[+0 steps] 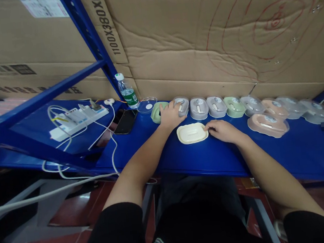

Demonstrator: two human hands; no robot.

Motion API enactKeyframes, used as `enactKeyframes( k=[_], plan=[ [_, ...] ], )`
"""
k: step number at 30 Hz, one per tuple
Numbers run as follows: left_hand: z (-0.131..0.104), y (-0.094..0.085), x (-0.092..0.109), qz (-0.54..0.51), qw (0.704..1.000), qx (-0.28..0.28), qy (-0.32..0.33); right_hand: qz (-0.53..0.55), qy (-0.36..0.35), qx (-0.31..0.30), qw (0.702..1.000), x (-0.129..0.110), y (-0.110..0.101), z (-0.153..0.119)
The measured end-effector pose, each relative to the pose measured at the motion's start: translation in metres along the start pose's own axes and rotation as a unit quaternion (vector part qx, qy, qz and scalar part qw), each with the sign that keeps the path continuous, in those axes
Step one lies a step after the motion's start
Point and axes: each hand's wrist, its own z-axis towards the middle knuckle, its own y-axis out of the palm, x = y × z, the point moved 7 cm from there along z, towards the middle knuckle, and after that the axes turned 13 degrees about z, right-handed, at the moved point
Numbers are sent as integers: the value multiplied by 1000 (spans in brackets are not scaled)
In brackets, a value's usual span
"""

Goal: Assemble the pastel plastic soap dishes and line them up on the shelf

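My left hand (172, 116) reaches across the back of the blue table, its thumb and fingers around the left end of a grey box with a clear lid (184, 104). Part of that box is hidden under the hand. Just left of it lies a light green dish (155, 113), partly covered by my fingers. In front, a shallow cream oval dish (192, 134) with raised ridges lies on the table. The bent fingers of my right hand (223, 130) pinch its right rim.
Along the back stand several clear-lidded boxes in grey, a green one (234, 106) and a pink one (268, 125). To the left are a water bottle (129, 94), a clear round lid (145, 106), a phone (125, 121), a power strip (77, 122) and cables. A blue post (89, 32) rises there.
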Motion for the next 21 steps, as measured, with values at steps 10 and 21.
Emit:
enactKeyframes(
  k=[10, 21],
  plan=[
    [1, -19, -16, -128, 986, 104, -15, 44, -50, 17, 998, -5, -2, -2],
    [1, -49, -44, -200, 955, 209, -69, 120, -47, 88, 988, -26, 26, 18]
  ],
)
